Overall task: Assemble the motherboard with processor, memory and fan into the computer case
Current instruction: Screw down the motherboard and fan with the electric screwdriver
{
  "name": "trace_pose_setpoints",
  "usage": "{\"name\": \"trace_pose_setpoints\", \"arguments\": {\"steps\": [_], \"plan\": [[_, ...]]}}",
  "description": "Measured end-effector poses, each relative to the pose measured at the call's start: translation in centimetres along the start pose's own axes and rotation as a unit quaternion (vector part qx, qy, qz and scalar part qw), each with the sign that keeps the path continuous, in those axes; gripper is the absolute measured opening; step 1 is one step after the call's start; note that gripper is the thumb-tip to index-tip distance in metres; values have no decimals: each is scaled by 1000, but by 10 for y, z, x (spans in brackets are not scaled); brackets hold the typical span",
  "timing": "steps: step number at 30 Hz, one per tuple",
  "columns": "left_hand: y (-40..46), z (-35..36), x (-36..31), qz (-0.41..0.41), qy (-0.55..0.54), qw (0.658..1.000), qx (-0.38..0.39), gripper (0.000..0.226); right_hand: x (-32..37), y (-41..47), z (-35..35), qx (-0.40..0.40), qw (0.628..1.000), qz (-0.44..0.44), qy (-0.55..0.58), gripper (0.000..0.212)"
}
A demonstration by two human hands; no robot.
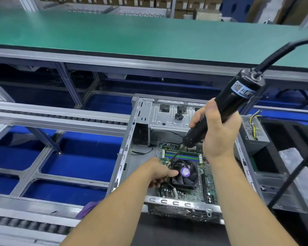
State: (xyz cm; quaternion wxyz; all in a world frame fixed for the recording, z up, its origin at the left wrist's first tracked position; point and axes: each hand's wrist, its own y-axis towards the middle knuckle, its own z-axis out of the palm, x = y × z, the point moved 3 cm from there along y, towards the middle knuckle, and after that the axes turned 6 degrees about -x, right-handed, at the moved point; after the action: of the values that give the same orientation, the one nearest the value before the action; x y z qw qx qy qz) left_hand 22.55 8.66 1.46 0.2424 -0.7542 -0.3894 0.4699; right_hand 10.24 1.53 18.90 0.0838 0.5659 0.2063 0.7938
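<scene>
An open grey computer case (142, 118) lies flat in front of me. Inside it sits the green motherboard (188, 193) with memory sticks (182, 155) and a black fan (185, 173) with a purple label. My right hand (215, 128) grips a black electric screwdriver (226, 107), tilted, its bit tip down at the fan's far left corner. My left hand (160, 173) rests against the fan's left edge, thumb touching the fan frame.
A power supply (252, 132) with coloured wires stands at the case's right. The screwdriver's black cable (292, 176) runs down the right side. A green bench top (114, 36) lies beyond; roller conveyor rails (43, 116) and blue floor are to the left.
</scene>
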Motion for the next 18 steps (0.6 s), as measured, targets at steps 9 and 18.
{"name": "trace_pose_setpoints", "arguments": {"steps": [9,18], "plan": [[-30,11,-29,351,363,853,-134,52,-4,6,-6,-13,1000,8,5,23],[-33,87,-86,365,491,790,-53,72,6,27,-6,-6,999,6,43,23]]}}
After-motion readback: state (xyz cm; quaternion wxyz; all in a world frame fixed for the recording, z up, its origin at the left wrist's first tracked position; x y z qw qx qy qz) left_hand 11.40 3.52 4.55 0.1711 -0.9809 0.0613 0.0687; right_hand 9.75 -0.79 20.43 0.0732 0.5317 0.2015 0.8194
